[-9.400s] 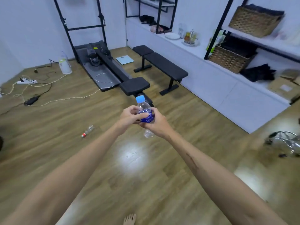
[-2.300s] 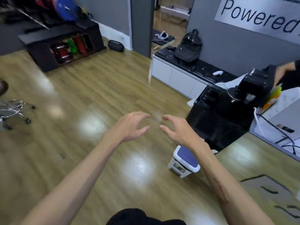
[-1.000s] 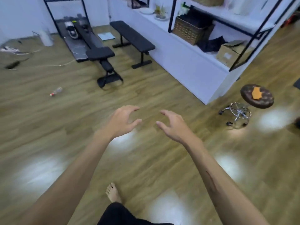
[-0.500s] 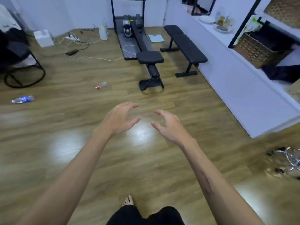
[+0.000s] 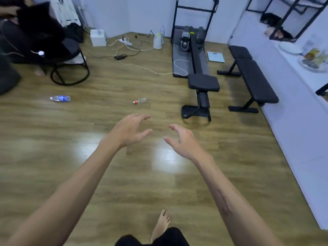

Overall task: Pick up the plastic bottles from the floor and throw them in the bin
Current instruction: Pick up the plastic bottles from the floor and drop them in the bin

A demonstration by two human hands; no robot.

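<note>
Two plastic bottles lie on their sides on the wooden floor. A small clear bottle with a red cap (image 5: pixel 139 101) is just beyond my hands. A clear bottle with a blue label (image 5: pixel 60 98) lies farther left. My left hand (image 5: pixel 130 130) and my right hand (image 5: pixel 182 141) are stretched out in front of me, palms facing each other, fingers loosely spread and holding nothing. Neither hand touches a bottle. No bin is in view.
A black weight bench (image 5: pixel 202 93) and a longer bench (image 5: pixel 252 79) stand ahead on the right, beside a white cabinet (image 5: pixel 298 110). A black round-framed chair (image 5: pixel 67 68) sits at the left. Cables and a power strip (image 5: pixel 124 41) trail across the far floor.
The view has swung left, so both bottles sit nearer the middle and the chair at the left shows in full. My hands stay held out, holding nothing.
</note>
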